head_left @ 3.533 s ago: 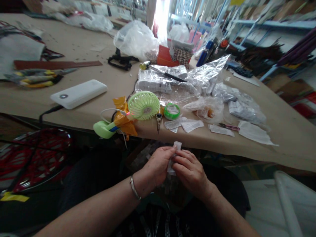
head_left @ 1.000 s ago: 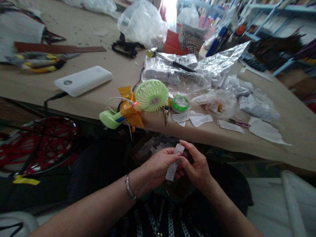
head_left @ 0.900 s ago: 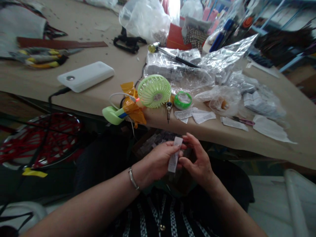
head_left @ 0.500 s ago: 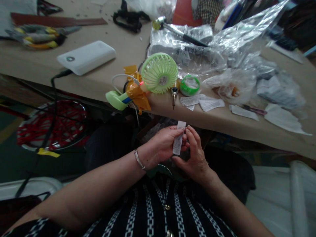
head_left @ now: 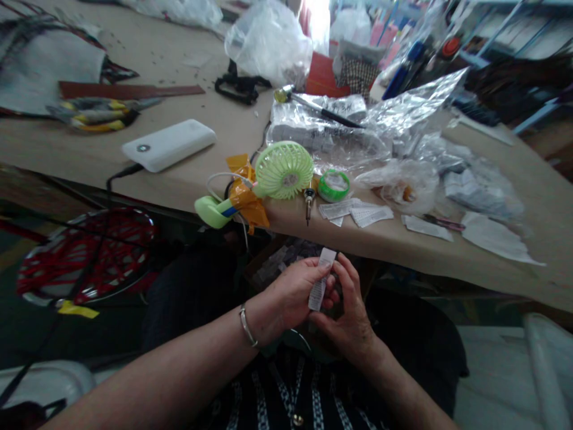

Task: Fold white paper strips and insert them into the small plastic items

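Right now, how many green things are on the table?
3: a green fan near the table edge, its green handle sticking out past the edge, and a green tape roll just right of the fan. The plastic bags may hide more.

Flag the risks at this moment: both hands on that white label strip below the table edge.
1. The white label strip is pinched only at the fingertips of the left hand and right hand; it could slip into the lap.
2. The soldering iron lies at the table edge, tip toward the hands; a knock might drop it.
3. The loose labels nearby could get swept off.
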Available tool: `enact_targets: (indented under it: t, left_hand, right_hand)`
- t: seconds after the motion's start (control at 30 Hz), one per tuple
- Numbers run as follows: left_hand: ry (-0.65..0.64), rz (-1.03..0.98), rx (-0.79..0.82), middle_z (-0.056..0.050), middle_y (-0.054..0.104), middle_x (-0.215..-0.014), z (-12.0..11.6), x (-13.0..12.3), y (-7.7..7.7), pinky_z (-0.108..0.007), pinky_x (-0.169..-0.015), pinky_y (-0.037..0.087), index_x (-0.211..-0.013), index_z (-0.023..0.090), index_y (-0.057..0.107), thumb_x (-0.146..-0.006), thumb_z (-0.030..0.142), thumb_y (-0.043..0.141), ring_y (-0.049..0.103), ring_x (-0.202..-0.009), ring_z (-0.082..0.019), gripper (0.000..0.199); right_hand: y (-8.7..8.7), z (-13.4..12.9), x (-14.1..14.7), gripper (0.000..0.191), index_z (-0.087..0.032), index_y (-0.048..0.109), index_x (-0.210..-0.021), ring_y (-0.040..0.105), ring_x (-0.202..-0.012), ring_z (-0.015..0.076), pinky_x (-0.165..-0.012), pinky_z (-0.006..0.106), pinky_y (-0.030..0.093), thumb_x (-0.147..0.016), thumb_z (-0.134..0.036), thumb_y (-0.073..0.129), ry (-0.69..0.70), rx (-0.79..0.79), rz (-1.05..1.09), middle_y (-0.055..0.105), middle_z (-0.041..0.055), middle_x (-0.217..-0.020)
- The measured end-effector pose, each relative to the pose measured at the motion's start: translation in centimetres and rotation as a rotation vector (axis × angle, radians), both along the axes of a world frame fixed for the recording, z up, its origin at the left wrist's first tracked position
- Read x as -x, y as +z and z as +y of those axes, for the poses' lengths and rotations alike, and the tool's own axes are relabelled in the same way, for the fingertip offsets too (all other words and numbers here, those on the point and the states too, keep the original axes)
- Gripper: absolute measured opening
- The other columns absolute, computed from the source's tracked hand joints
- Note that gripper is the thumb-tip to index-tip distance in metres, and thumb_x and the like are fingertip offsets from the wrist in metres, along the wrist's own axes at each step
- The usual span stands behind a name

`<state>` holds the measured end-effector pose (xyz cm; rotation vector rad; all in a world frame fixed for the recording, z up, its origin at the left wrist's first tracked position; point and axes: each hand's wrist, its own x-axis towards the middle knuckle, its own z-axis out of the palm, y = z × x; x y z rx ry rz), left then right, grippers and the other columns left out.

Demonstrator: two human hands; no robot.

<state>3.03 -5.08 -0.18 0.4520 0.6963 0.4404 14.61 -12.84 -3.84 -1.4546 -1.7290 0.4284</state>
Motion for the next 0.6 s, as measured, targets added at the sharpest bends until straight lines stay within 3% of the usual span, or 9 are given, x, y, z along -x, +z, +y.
enact_targets:
  t: [0.2,0.4,0.6]
  left_hand:
    - [0.01,0.042,-0.057,0.004,0.049,-0.056,-0.4,0.1,0.3,-0.019,-0.045,0.036,-0.084,0.014,0.057,-0.078,0.03,0.061,0.047,-0.044,-0.007,0.018]
    - [0.02,0.119,-0.107,0.001,0.055,-0.057,-0.8,0.0,0.8,-0.019,-0.044,0.039,-0.091,0.013,0.057,-0.082,0.028,0.054,0.052,-0.045,-0.009,0.018]
    - [0.002,0.119,-0.112,0.001,0.055,-0.057,-0.8,0.1,0.9,-0.018,-0.044,0.038,-0.093,0.013,0.056,-0.083,0.029,0.053,0.051,-0.044,-0.008,0.019]
  right_hand:
    - [1.0,0.9,-1.5,0.072,-0.022,0.025,-0.138,0.029,-0.132,0.0307,-0.105,0.053,0.033,-0.078,-0.036,0.061,-0.015,-0.016,0.016,0.029,0.0131,-0.143]
    - [2.7,2.5,-2.5,0.051,-0.021,0.039,-0.132,0.04,-0.124,0.0265,-0.104,0.046,0.035,-0.085,-0.036,0.052,0.04,0.005,-0.04,0.043,0.0112,-0.131]
    - [2.6,2.6,-2.3,0.049,-0.022,0.04,-0.131,0.044,-0.12,0.025,-0.101,0.044,0.039,-0.085,-0.034,0.052,0.039,0.027,-0.025,0.047,0.0105,-0.127]
